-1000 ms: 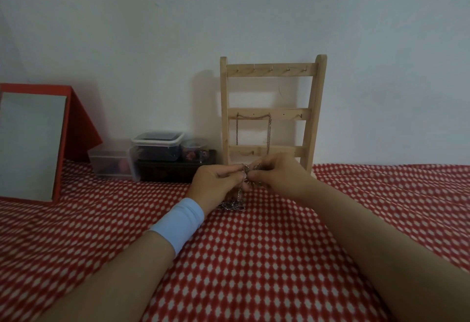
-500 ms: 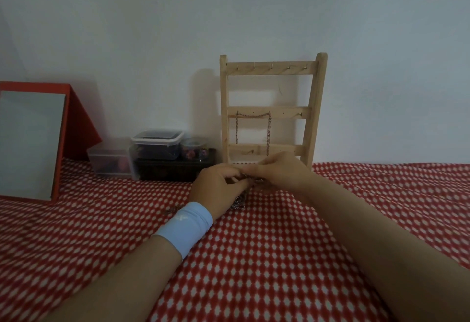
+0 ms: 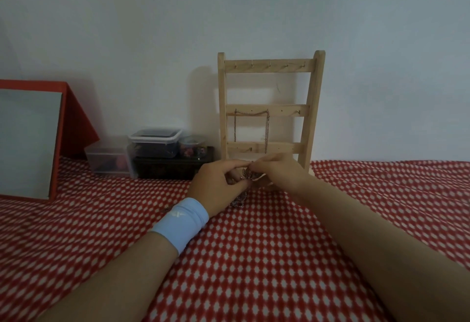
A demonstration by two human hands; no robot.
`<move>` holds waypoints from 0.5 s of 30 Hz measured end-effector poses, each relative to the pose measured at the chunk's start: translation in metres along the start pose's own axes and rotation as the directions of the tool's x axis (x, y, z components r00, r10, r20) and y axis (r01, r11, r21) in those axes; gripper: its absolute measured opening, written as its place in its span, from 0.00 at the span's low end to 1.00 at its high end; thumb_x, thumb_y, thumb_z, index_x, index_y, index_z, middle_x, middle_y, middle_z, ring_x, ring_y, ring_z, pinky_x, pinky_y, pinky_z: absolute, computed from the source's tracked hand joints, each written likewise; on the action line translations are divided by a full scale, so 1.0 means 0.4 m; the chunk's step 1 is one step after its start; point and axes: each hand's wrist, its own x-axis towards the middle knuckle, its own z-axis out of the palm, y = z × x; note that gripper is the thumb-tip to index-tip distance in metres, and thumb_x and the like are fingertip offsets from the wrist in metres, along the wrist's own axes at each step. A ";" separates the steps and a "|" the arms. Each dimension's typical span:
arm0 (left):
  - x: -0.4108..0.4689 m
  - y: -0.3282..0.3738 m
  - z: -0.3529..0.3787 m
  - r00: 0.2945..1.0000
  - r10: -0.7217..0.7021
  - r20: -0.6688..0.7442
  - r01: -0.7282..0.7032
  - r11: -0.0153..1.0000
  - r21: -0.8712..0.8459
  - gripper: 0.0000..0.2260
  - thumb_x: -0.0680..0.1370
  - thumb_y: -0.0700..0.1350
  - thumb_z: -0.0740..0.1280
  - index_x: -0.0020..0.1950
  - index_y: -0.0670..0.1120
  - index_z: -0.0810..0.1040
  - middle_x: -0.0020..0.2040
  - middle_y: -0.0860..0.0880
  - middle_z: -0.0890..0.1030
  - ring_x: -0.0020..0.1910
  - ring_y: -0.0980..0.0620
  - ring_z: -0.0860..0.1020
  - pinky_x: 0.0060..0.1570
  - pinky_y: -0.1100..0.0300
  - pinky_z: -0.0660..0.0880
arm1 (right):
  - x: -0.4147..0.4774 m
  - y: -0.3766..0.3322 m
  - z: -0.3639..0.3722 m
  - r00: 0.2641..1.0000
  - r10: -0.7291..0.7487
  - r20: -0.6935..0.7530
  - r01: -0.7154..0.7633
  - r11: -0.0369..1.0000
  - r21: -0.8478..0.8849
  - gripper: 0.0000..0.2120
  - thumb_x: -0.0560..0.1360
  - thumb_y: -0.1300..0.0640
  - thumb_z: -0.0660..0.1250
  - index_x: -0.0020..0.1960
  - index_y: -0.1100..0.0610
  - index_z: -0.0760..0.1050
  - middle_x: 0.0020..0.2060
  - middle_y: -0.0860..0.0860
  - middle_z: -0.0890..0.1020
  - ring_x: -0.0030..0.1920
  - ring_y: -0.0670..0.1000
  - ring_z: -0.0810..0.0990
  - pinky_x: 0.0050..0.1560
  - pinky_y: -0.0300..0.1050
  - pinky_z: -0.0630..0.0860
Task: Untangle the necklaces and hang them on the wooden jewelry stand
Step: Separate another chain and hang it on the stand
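A tangle of thin metal necklaces (image 3: 244,178) is pinched between both my hands, with a loose clump (image 3: 237,202) trailing down onto the cloth below. My left hand (image 3: 216,184), with a light blue wristband, grips the tangle from the left. My right hand (image 3: 279,171) grips it from the right, fingertips touching the chains. Just behind my hands stands the wooden jewelry stand (image 3: 269,110), leaning at the wall. One chain necklace (image 3: 266,128) hangs from hooks on its middle bar. The top bar's hooks are bare.
A red and white patterned cloth (image 3: 254,258) covers the surface. Clear plastic boxes (image 3: 152,143) on a dark tray stand left of the stand. A red-framed mirror (image 3: 28,141) leans at the far left. A white wall closes the back.
My hands have stayed together in front of the stand's base, fingers shifting on the tangle. The left wrist moved slightly forward and the chain clump stays on the cloth.
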 end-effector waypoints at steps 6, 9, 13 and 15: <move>0.005 -0.008 0.006 0.981 -0.178 -0.071 0.160 0.964 -0.211 0.09 0.74 0.42 0.74 0.51 0.55 0.84 0.41 0.55 0.84 0.40 0.60 0.82 0.44 0.63 0.78 | 0.007 -0.004 0.002 0.993 0.097 -0.062 -0.085 0.982 0.171 0.08 0.78 0.55 0.70 0.50 0.58 0.86 0.44 0.53 0.88 0.43 0.52 0.88 0.40 0.41 0.79; 0.007 -0.007 0.014 0.962 -0.265 -0.073 0.231 0.924 -0.306 0.05 0.75 0.42 0.73 0.47 0.52 0.84 0.41 0.53 0.84 0.37 0.58 0.82 0.41 0.61 0.80 | 0.010 -0.005 0.006 0.986 0.100 -0.133 -0.083 0.989 0.126 0.08 0.77 0.57 0.70 0.49 0.61 0.85 0.46 0.55 0.87 0.40 0.51 0.85 0.32 0.36 0.76; 0.011 -0.014 0.027 0.961 -0.254 -0.107 0.222 0.944 -0.245 0.03 0.76 0.43 0.72 0.49 0.47 0.83 0.43 0.53 0.83 0.44 0.56 0.82 0.50 0.60 0.79 | 0.012 -0.005 0.008 0.958 0.077 -0.275 -0.074 0.997 0.022 0.10 0.74 0.58 0.71 0.48 0.66 0.84 0.44 0.58 0.86 0.32 0.49 0.82 0.27 0.37 0.74; 0.014 -0.010 0.023 0.952 -0.255 -0.167 0.211 0.947 -0.244 0.00 0.77 0.43 0.70 0.47 0.48 0.80 0.44 0.51 0.83 0.45 0.56 0.81 0.47 0.61 0.78 | 0.013 -0.008 0.001 0.953 0.131 -0.273 -0.119 0.991 0.060 0.08 0.75 0.59 0.69 0.44 0.64 0.83 0.40 0.55 0.85 0.30 0.50 0.80 0.25 0.38 0.71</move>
